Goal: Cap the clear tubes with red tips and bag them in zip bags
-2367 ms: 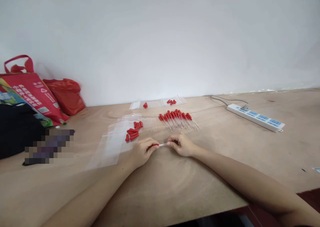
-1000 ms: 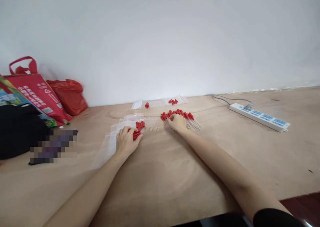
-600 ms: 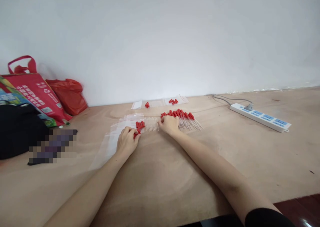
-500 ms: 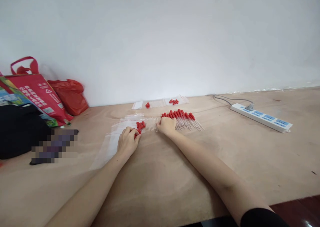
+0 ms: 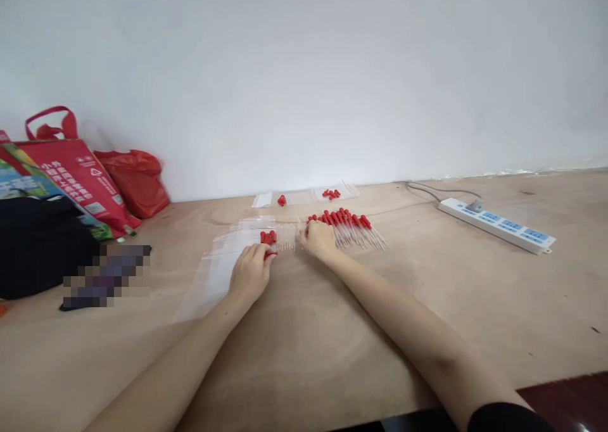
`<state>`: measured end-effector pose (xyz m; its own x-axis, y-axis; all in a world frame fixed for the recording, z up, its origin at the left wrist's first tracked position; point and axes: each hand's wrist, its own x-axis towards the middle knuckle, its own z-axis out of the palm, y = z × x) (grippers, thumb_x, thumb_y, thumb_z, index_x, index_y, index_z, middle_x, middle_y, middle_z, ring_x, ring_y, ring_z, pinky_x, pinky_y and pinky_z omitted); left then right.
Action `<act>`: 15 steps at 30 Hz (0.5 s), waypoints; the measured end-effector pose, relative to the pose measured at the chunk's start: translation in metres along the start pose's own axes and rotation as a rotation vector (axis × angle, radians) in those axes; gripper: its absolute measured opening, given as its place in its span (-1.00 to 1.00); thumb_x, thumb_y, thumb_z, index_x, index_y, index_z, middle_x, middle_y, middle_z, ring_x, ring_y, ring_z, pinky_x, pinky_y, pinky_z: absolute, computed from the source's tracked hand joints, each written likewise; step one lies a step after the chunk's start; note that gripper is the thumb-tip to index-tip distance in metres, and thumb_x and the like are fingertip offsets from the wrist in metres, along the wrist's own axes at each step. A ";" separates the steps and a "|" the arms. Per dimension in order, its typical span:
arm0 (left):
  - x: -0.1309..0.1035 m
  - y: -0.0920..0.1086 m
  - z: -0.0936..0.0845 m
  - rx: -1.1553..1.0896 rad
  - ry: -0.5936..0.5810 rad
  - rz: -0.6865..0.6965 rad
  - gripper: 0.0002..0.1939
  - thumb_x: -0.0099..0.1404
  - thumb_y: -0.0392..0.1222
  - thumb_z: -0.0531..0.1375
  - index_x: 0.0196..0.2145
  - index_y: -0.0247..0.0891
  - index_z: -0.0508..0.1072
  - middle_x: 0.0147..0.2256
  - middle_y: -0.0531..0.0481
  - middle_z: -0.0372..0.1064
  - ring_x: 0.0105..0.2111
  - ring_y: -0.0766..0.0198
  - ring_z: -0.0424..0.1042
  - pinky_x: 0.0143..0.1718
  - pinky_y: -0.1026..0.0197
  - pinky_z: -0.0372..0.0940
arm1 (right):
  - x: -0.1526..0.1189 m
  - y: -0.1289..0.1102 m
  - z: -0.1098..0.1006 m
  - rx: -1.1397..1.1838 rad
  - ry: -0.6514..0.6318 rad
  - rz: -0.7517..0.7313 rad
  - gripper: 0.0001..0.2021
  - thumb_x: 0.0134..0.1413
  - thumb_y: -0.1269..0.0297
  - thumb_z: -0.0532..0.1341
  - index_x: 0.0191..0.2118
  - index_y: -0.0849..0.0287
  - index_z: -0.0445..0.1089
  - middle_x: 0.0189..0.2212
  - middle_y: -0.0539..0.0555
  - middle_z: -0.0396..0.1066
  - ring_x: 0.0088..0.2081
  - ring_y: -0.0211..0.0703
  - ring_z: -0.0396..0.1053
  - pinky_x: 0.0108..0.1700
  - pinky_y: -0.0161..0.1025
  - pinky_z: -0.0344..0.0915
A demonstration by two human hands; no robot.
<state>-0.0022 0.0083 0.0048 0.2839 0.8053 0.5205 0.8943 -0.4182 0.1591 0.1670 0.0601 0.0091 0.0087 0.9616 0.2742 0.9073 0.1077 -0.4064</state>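
Note:
My left hand (image 5: 250,270) pinches a red rubber bulb (image 5: 271,253) between thumb and fingers, above the edge of a clear plastic bag (image 5: 223,264). More loose red bulbs (image 5: 268,237) lie on that bag just beyond it. My right hand (image 5: 318,238) is closed on a thin clear glass tube (image 5: 299,222), whose upper end slants out past the fingertips. Between the hands several bare glass tubes (image 5: 285,237) lie side by side. Right of my right hand lies a row of droppers (image 5: 349,223), glass tubes with red bulbs on their far ends.
Along the wall lies another plastic bag (image 5: 262,200) with red bulbs and tubes. A white power strip (image 5: 496,224) with a grey cable is at the right. Red bags (image 5: 135,182), a black cloth item (image 5: 42,248) and a blurred dark object (image 5: 107,279) occupy the left.
My left hand has drawn slightly right and towards me, with a red bulb now showing in its fingers. My right hand has lifted a glass tube, now tilted up from the row.

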 end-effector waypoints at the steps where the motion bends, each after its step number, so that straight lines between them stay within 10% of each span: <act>1: -0.002 0.004 0.001 -0.068 0.003 0.018 -0.92 0.22 -0.27 0.02 -0.38 -0.26 0.29 -0.38 -0.05 0.34 -0.32 0.16 0.31 -0.28 0.15 0.22 | -0.006 0.009 -0.004 0.053 0.023 -0.074 -0.77 0.06 0.29 0.00 -0.28 0.31 0.31 -0.28 0.23 0.37 -0.22 -0.08 0.31 -0.20 -0.21 0.10; 9: -0.019 0.044 0.013 -0.344 -0.121 0.175 -0.84 0.26 -0.27 -0.02 -0.28 -0.24 0.35 -0.37 -0.01 0.30 -0.39 0.28 0.34 -0.34 0.23 0.25 | -0.077 0.087 -0.030 0.283 0.072 -0.502 -0.80 0.10 0.42 -0.03 -0.18 0.20 0.26 -0.35 0.11 0.34 -0.30 -0.17 0.28 -0.24 -0.23 0.14; 15: -0.019 0.052 0.012 -0.418 -0.157 0.155 -0.82 0.27 -0.28 -0.04 -0.34 -0.26 0.35 -0.36 -0.01 0.30 -0.37 0.29 0.34 -0.32 0.24 0.25 | -0.091 0.083 -0.036 0.275 0.005 -0.570 -0.78 0.11 0.42 -0.03 -0.17 0.18 0.31 -0.44 0.07 0.33 -0.36 -0.21 0.26 -0.27 -0.24 0.11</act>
<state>0.0429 -0.0240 -0.0067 0.4804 0.7605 0.4369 0.6307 -0.6457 0.4304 0.2572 -0.0271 -0.0179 -0.4416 0.7328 0.5177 0.6287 0.6644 -0.4042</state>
